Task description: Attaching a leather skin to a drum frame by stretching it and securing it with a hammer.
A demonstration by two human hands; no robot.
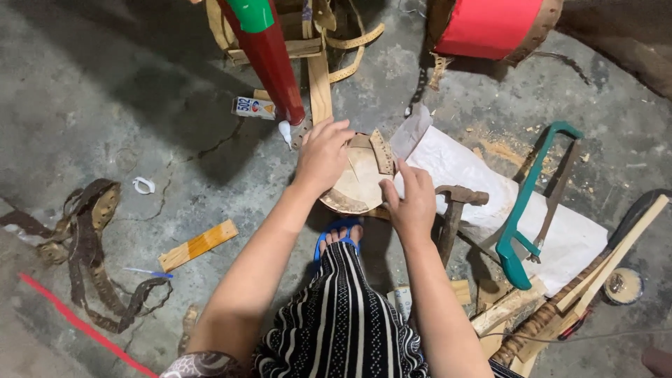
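A round wooden piece (pixel 357 183) with a rough bark-like rim lies on the concrete floor in front of my knee. My left hand (pixel 323 155) presses down on its upper left edge, fingers spread. My right hand (pixel 411 198) grips its right edge, and a thin grey blade-like tool (pixel 411 131) rises beside the fingers; whether the hand holds that tool is unclear. A short strip of patterned bark (pixel 381 151) rests on the round piece between my hands.
A hammer (pixel 453 212) lies just right of my right hand on white paper (pixel 560 231), with a green hacksaw (pixel 532 203) beyond. A red and green pole (pixel 269 59), glue box (pixel 253 107), wood block (pixel 198 245), bark strips (pixel 91 245) and wooden slats (pixel 602 269) lie around.
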